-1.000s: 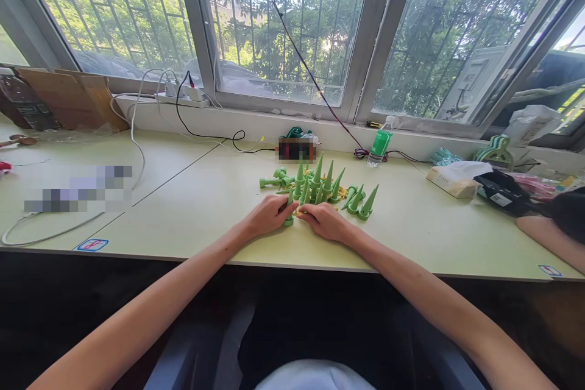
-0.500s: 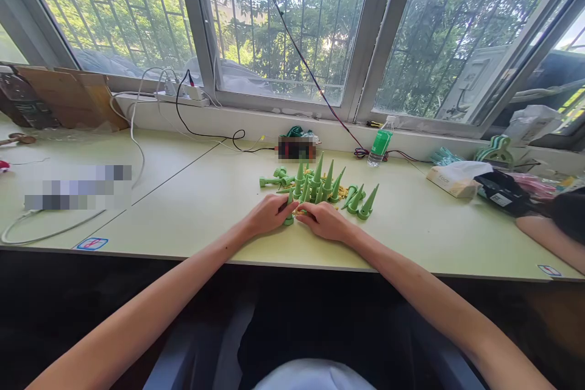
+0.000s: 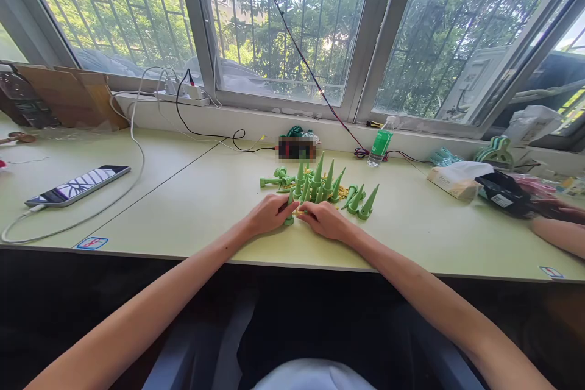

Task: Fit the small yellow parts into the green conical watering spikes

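- Grasping, the person's left hand has its thumb and fingers closed on a green plastic cone-shaped spike with a round base, which stands point up just above the pale yellow-green tabletop or on it; I cannot tell which.
- Beside it, the right hand is curled with its fingertips near that spike; from here I cannot tell whether it grips anything.
- Just beyond both hands, a crowd of matching green spikes stands point up, with small yellow pieces scattered among them.
- Left of that crowd, green pieces lie on their sides; to its right, another upright spike leans slightly.
- Behind, near the window, stands a clear bottle with a green label.
- Well off to the left lies a phone on a white cable.
- At the far right, another person's forearm rests near a black packet.
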Demonstrator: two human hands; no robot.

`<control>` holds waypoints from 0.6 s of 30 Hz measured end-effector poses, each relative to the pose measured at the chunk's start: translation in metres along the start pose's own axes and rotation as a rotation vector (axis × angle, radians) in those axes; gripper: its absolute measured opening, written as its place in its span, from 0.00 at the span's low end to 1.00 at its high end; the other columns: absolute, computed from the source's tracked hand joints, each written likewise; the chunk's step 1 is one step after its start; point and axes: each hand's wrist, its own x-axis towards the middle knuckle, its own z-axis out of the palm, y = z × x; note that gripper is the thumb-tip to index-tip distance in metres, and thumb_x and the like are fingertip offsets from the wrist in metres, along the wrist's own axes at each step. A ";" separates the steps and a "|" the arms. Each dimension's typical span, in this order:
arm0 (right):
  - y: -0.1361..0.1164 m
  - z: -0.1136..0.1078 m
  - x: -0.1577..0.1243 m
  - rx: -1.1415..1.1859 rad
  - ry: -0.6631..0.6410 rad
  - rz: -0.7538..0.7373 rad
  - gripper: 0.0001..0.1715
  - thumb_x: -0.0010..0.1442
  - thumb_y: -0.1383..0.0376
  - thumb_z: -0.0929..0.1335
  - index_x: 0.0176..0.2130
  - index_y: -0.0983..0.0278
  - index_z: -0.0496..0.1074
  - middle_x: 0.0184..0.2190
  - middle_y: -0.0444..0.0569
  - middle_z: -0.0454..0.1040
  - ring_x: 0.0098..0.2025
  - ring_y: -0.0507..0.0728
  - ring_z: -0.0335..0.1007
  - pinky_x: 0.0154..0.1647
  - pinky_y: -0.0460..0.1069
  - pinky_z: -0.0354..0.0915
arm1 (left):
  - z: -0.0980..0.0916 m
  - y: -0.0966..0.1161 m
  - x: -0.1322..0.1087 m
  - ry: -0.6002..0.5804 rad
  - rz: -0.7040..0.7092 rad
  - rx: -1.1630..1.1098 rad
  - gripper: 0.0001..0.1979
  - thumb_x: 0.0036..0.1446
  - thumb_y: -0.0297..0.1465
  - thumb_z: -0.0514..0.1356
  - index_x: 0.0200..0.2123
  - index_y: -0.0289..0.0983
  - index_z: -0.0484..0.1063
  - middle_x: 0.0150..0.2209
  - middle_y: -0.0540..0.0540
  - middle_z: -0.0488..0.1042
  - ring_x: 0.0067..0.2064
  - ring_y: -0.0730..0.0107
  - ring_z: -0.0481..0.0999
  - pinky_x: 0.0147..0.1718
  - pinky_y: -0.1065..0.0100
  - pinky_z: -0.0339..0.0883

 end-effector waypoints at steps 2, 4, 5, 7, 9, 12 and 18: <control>-0.001 0.000 0.000 -0.009 -0.008 -0.004 0.13 0.71 0.61 0.63 0.43 0.64 0.74 0.36 0.51 0.79 0.35 0.56 0.75 0.36 0.47 0.60 | 0.000 0.000 0.000 0.006 0.008 0.003 0.20 0.66 0.38 0.51 0.22 0.36 0.62 0.19 0.53 0.61 0.22 0.77 0.56 0.24 0.70 0.51; -0.003 -0.001 0.000 -0.013 -0.018 -0.006 0.15 0.71 0.61 0.61 0.41 0.64 0.75 0.36 0.52 0.79 0.35 0.56 0.75 0.36 0.47 0.59 | 0.000 0.000 0.000 0.011 0.016 0.003 0.21 0.66 0.38 0.51 0.22 0.36 0.60 0.18 0.53 0.61 0.21 0.77 0.56 0.24 0.70 0.51; -0.004 -0.002 0.000 -0.012 -0.019 -0.005 0.15 0.71 0.61 0.61 0.41 0.64 0.75 0.35 0.52 0.79 0.34 0.56 0.74 0.36 0.47 0.59 | 0.000 0.000 0.000 0.013 0.020 0.001 0.21 0.66 0.38 0.51 0.21 0.36 0.60 0.18 0.53 0.61 0.21 0.77 0.56 0.24 0.70 0.51; -0.006 -0.004 0.000 -0.001 -0.014 0.001 0.14 0.71 0.61 0.62 0.44 0.64 0.74 0.33 0.50 0.79 0.33 0.55 0.74 0.35 0.47 0.59 | 0.000 0.001 0.001 0.008 0.022 -0.005 0.20 0.67 0.38 0.51 0.22 0.36 0.62 0.19 0.53 0.61 0.22 0.77 0.56 0.24 0.70 0.51; -0.008 -0.005 0.000 0.022 -0.011 0.015 0.12 0.69 0.61 0.64 0.48 0.64 0.72 0.29 0.47 0.77 0.31 0.54 0.72 0.34 0.46 0.58 | 0.000 0.001 0.001 0.001 0.017 -0.011 0.20 0.67 0.38 0.51 0.23 0.35 0.63 0.19 0.53 0.61 0.22 0.77 0.57 0.25 0.70 0.52; -0.009 -0.006 0.001 0.053 -0.016 0.036 0.13 0.66 0.63 0.68 0.50 0.64 0.68 0.24 0.41 0.73 0.27 0.52 0.68 0.31 0.45 0.56 | 0.000 0.001 0.001 -0.006 0.007 -0.011 0.20 0.67 0.38 0.51 0.24 0.35 0.65 0.19 0.53 0.62 0.22 0.77 0.57 0.25 0.70 0.53; -0.005 -0.003 0.001 0.037 -0.002 0.028 0.07 0.67 0.63 0.66 0.44 0.63 0.70 0.27 0.44 0.75 0.29 0.53 0.69 0.32 0.45 0.56 | 0.000 0.000 0.000 -0.003 0.011 -0.022 0.19 0.67 0.38 0.51 0.25 0.35 0.67 0.19 0.53 0.62 0.22 0.77 0.58 0.25 0.70 0.53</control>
